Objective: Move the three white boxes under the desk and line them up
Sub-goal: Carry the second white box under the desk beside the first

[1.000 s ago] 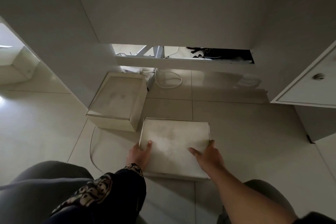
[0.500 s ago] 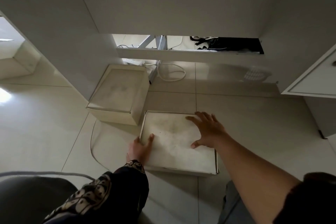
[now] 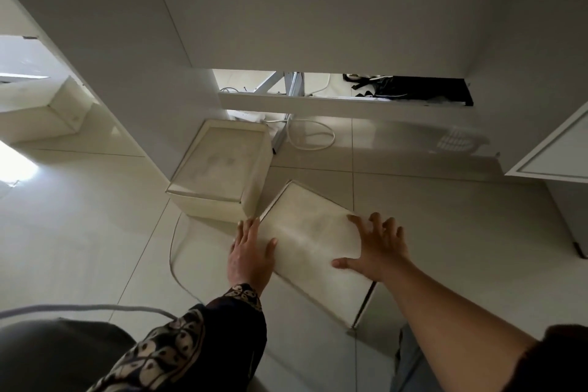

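Observation:
Two white boxes show on the tiled floor under the desk. One white box (image 3: 221, 170) stands against the desk's left side panel (image 3: 133, 79). The second white box (image 3: 313, 242) lies in front of it, turned askew, its far corner close to the first box. My left hand (image 3: 251, 256) presses flat on its left edge, thumb on the lid. My right hand (image 3: 380, 247) lies spread on the lid's right side, fingers apart. A third box is not in view.
A white cable (image 3: 310, 137) coils on the floor behind the boxes, and a thin cord (image 3: 175, 251) curves left of my left hand. A drawer unit (image 3: 560, 153) juts in at right. A low crossbar (image 3: 318, 102) spans the back.
The second box has rotated from square to askew, its far corner swung toward the first box. My right hand slid to the lid's right edge, and my left hand moved further up its left side.

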